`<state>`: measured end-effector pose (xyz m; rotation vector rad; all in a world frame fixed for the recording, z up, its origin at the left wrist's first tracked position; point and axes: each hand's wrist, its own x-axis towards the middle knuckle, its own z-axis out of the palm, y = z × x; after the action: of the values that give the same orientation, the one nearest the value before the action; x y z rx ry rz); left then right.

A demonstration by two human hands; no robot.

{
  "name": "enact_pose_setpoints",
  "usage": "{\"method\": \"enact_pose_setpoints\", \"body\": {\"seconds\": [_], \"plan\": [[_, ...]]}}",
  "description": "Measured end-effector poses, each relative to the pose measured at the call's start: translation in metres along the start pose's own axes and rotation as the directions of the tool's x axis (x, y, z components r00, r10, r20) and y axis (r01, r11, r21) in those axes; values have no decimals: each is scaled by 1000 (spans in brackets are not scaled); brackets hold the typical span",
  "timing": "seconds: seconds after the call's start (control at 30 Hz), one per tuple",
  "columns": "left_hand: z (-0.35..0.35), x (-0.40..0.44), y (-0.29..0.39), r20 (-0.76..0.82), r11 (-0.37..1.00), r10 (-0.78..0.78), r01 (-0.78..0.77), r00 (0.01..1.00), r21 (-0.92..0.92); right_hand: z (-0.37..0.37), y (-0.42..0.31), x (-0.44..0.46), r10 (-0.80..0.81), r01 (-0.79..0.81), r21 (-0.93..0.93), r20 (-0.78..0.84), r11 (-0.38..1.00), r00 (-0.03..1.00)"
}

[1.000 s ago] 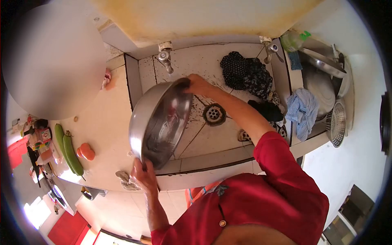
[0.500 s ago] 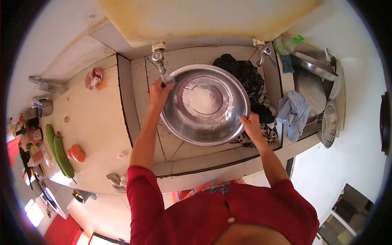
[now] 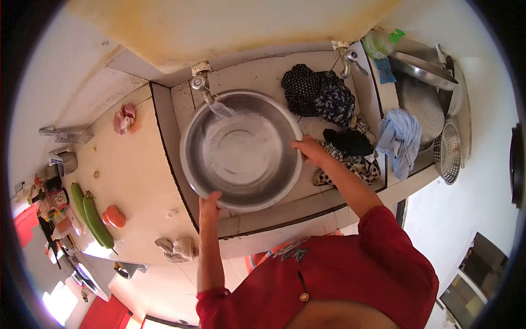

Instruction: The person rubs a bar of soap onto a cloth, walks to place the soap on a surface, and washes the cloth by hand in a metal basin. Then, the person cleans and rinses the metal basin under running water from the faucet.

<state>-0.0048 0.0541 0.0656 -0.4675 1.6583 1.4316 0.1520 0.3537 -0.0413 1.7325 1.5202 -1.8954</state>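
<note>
A wide metal basin (image 3: 241, 156) stands upright in the left part of the tiled sink (image 3: 263, 219), under the left tap (image 3: 200, 83). Water runs from that tap into it. My left hand (image 3: 210, 205) grips the near left rim, thumb on top. On the right rim my right hand (image 3: 309, 149) is closed, its thumb over the edge and the other fingers hidden below. Beside the basin, dark patterned cloths (image 3: 320, 96) lie in the right part of the sink, with a black cloth (image 3: 349, 141) nearer my right forearm.
Right of the sink are a blue striped cloth (image 3: 400, 140), a metal colander (image 3: 449, 153), pans and a green-topped bottle (image 3: 378, 45). The left counter (image 3: 142, 181) holds raw meat (image 3: 124, 119), long green vegetables (image 3: 93, 216), tomatoes (image 3: 115, 216) and crumpled gloves or cloths (image 3: 178, 249).
The basin has gone from tilted to level and moved left under the left tap, where water now falls inside. My left hand has shifted to the near rim; my right hand holds the right rim.
</note>
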Motion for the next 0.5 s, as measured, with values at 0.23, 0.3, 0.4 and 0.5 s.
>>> {"method": "enact_pose_setpoints", "body": {"seconds": [0.23,0.3,0.4,0.5], "plan": [[-3,-79,-23,-171,729,533,-347,829,590,100,-2,43,-152,301,-424,351,854,924],[9,-103,-12,-184,672,597,-361,781,646,122,-34,37,-478,598,-464,360,654,801],[28,-129,-1,-192,547,752,-435,631,715,147,-79,46,-818,829,-395,258,397,515],[21,-142,-14,-144,354,826,-302,546,885,126,-169,-25,-872,879,-266,192,395,450]]}}
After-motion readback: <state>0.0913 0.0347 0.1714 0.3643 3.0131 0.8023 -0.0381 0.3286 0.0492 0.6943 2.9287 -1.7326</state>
